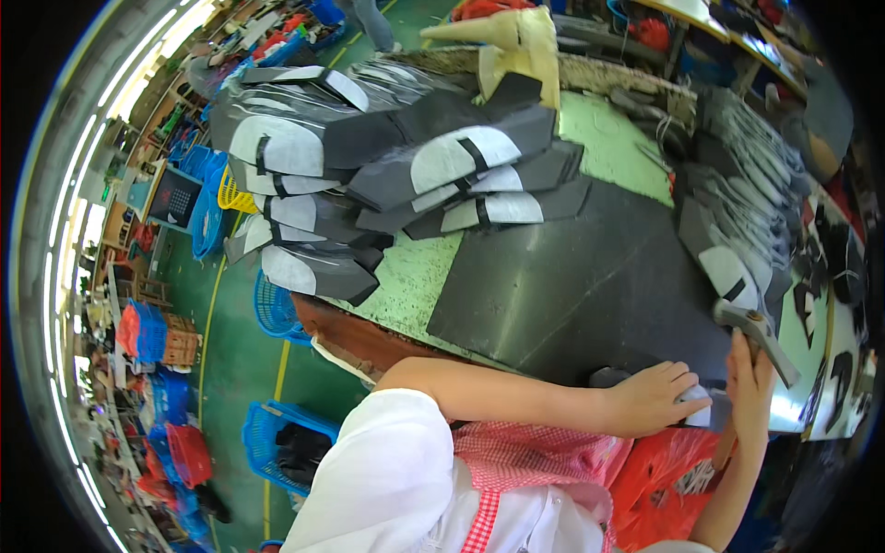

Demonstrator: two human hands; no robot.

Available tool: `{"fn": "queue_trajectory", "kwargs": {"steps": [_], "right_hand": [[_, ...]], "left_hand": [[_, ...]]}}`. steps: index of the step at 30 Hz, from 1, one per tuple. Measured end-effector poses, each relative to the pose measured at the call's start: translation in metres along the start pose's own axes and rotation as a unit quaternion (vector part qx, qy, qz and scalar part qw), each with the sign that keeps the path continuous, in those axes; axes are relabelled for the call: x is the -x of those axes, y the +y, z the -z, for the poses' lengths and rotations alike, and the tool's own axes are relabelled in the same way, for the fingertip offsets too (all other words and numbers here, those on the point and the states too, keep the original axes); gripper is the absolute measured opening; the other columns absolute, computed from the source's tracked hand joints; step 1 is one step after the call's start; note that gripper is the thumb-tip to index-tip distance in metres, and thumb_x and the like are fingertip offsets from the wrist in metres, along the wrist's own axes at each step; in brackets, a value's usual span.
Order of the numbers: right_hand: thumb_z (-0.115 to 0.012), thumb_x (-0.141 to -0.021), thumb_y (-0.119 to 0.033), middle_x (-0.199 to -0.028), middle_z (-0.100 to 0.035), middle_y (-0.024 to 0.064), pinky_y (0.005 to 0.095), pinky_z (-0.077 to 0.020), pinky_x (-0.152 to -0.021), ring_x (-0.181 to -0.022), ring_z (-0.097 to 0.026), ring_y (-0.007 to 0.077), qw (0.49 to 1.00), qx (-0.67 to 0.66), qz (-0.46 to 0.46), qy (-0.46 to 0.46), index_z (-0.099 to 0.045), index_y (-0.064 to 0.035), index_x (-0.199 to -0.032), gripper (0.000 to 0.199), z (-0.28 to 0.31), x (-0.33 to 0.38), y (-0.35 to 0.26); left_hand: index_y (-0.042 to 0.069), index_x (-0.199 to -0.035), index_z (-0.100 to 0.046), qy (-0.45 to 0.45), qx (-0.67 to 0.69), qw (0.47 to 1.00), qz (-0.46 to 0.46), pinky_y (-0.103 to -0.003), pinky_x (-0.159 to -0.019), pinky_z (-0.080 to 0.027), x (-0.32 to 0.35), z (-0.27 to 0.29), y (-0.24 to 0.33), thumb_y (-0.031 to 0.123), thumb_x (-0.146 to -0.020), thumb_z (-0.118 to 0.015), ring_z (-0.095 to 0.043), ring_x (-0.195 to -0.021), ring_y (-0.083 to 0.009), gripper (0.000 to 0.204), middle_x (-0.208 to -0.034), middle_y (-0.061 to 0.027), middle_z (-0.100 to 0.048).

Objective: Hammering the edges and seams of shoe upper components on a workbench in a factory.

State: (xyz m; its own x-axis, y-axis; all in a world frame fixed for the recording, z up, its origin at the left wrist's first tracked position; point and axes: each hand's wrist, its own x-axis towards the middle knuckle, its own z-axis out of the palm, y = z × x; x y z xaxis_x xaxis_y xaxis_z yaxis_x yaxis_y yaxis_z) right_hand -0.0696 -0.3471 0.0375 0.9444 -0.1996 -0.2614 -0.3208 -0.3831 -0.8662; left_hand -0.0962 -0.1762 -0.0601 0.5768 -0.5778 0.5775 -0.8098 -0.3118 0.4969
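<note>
My left hand (653, 400) lies at the near edge of the work table, its fingers closed over a small dark grey and white piece (695, 413) that they mostly hide. Just to its right, my right hand (749, 376) is wrapped round a hammer (754, 328). The hammer's metal head is raised above the table's right part. Both hands are close together but apart. Beneath the hammer head and beyond it lies a stack of grey sheet pieces (722, 268) with white rounded patches and black strips.
Large piles of similar grey and white pieces (442, 166) cover the table's far left. A dark flat board (562, 276) lies on the pale green table top (406, 276). A cream last-like form (521, 46) stands at the back. Blue baskets (263, 433) stand on the floor at left.
</note>
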Motion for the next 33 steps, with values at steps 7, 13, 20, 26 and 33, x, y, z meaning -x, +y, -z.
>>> {"fn": "queue_trajectory", "kwargs": {"steps": [7,13,20,26,33], "right_hand": [[-0.061,-0.102,-0.033,-0.068,-0.039,-0.0046,0.0213,-0.0173,-0.038,-0.044,-0.029,0.0023,0.993,-0.049,0.075,0.073,-0.058,-0.0083,-0.117,0.03,0.088,-0.041,0.037],[-0.06,-0.103,-0.033,-0.068,-0.043,-0.0033,0.0208,-0.0205,-0.04,-0.045,-0.03,0.0027,0.992,-0.04,0.062,0.103,-0.059,-0.0092,-0.11,0.025,0.079,-0.076,0.043],[-0.062,-0.1,-0.018,-0.094,-0.069,0.0071,0.0296,-0.0486,-0.07,-0.074,-0.061,0.0121,0.957,0.118,0.215,0.154,-0.059,-0.0022,-0.116,0.022,0.08,-0.123,0.05],[-0.071,-0.093,-0.018,-0.094,-0.067,0.0147,0.0384,-0.05,-0.077,-0.083,-0.063,0.0251,0.957,0.193,0.2,0.084,-0.055,-0.0016,-0.11,0.028,0.056,-0.134,0.055],[-0.07,-0.093,-0.008,-0.081,-0.063,0.0121,0.0322,-0.0476,-0.069,-0.073,-0.057,0.0161,0.95,0.137,0.28,-0.009,-0.054,-0.0002,-0.101,0.019,0.023,-0.072,0.022]], "left_hand": [[0.013,-0.109,-0.078,0.226,-0.186,0.956,0.021,-0.041,-0.098,-0.051,-0.026,0.211,-0.052,-0.003,-0.08,-0.06,-0.063,-0.112,-0.0284,0.037,-0.118,-0.0103,-0.069],[0.018,-0.127,-0.068,0.147,-0.567,0.778,0.226,-0.054,-0.109,-0.034,0.03,0.276,-0.122,0.008,-0.085,-0.068,-0.051,-0.128,-0.0321,0.043,-0.133,-0.0148,-0.058],[0.02,-0.13,-0.064,0.163,-0.466,0.843,0.212,-0.066,-0.118,-0.018,0.038,0.239,-0.13,0.024,-0.093,-0.066,-0.03,-0.147,-0.041,0.037,-0.152,-0.0202,-0.04],[0.018,-0.12,-0.068,0.058,-0.214,0.971,0.093,-0.064,-0.117,-0.025,-0.022,0.133,-0.115,0.019,-0.088,-0.07,-0.036,-0.145,-0.0393,0.032,-0.148,-0.0159,-0.047],[0.008,-0.131,-0.062,-0.017,-0.082,0.995,-0.06,-0.056,-0.119,-0.028,-0.09,0.039,-0.099,0.028,-0.087,-0.072,-0.039,-0.142,-0.0365,0.05,-0.145,-0.0145,-0.049]]}}
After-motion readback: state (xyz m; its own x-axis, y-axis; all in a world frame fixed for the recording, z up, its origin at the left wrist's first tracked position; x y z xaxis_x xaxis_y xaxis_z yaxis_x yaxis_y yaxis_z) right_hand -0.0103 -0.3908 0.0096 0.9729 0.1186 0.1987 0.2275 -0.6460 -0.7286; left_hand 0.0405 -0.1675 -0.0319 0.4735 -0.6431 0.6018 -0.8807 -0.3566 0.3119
